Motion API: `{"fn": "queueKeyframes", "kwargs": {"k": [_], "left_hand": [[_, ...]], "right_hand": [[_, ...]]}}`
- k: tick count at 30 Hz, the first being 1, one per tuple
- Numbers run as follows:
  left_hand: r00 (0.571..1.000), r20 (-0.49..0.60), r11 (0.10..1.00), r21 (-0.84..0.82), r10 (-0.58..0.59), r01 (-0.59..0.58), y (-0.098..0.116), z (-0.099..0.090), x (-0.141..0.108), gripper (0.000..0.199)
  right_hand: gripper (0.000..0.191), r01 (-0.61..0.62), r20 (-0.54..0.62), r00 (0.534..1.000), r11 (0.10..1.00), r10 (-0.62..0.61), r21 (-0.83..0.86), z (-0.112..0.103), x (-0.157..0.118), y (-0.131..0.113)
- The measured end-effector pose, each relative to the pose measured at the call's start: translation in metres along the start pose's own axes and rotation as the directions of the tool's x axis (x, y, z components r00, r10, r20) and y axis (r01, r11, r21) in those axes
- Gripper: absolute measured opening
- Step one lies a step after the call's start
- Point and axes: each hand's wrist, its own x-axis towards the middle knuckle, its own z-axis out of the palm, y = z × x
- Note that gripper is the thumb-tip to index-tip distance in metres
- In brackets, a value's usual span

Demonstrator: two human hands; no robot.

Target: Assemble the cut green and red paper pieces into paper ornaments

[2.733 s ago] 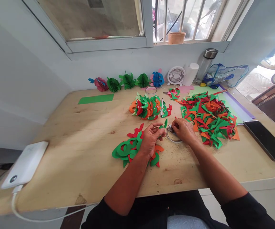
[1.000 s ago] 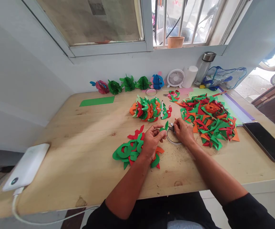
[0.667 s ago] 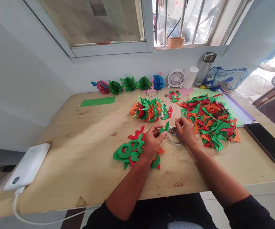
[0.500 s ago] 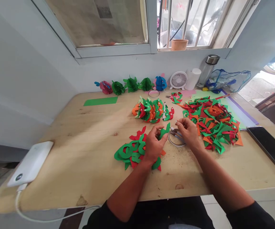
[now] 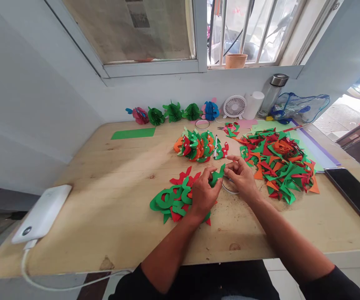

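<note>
A small green paper cutout (image 5: 217, 176) is pinched in my left hand (image 5: 205, 189), above the tabletop. My right hand (image 5: 242, 177) has its thumb and fingertips closed at the cutout's right tip. Beneath the right hand, part of a pale ring (image 5: 229, 191) shows; the hand covers the rest. To the left, partly under my left wrist, lies a loose pile of green and red curved paper cutouts (image 5: 170, 200). Just beyond my hands stands a row of joined green, orange and red paper pieces (image 5: 195, 145), with a white pen (image 5: 215, 146) beside it.
A heap of paper scraps (image 5: 279, 162) lies right of my hands, with a phone (image 5: 354, 193) past it. Several folded paper figures (image 5: 172, 111), a small fan (image 5: 234, 106) and a glass bottle (image 5: 271, 96) line the wall. A white power bank (image 5: 42, 213) sits far left.
My right hand has moved left and slightly down to the tip of the green cutout, now covering the scissors seen before. My left hand keeps hold of the cutout.
</note>
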Motion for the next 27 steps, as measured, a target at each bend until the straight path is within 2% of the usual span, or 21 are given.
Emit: {"fn": "queueKeyframes", "kwargs": {"k": [4,6,10,15,17,20,25,27], "left_hand": [[0.995,0.023,0.977,-0.19,-0.093,0.095,0.0,-0.002,0.001,0.039],[0.991,0.033,0.959,-0.251,-0.127,0.131,-0.001,-0.004,0.003,0.035],[0.981,0.127,0.931,-0.32,-0.144,0.178,-0.003,-0.005,0.007,0.021],[0.955,0.209,0.827,-0.484,-0.209,0.286,-0.005,-0.006,0.01,0.018],[0.952,0.224,0.825,-0.481,-0.21,0.295,-0.004,-0.007,0.011,0.017],[0.957,0.222,0.868,-0.417,-0.189,0.268,-0.003,-0.01,0.011,0.014],[0.982,0.071,0.944,-0.273,-0.173,0.186,0.001,-0.014,0.011,0.018],[0.986,0.078,0.958,-0.235,-0.147,0.162,0.001,-0.014,0.011,0.019]], "right_hand": [[0.043,-0.005,-0.001,1.0,0.999,0.005,-0.04,-0.002,0.0,0.001],[0.043,-0.015,0.0,1.0,0.999,0.015,-0.05,-0.001,-0.001,0.0],[0.043,-0.059,0.011,0.998,0.998,0.059,0.028,0.003,-0.003,-0.005],[0.044,-0.113,0.03,0.993,0.988,0.11,0.107,0.006,-0.005,-0.008],[0.044,-0.111,0.035,0.993,0.989,0.109,0.096,0.007,-0.005,-0.008],[0.042,-0.102,0.045,0.994,0.993,0.099,0.059,0.007,-0.004,-0.006],[0.041,-0.084,0.053,0.995,0.996,0.082,0.028,0.007,-0.004,-0.003],[0.041,-0.085,0.054,0.995,0.996,0.083,0.025,0.007,-0.004,-0.003]]}}
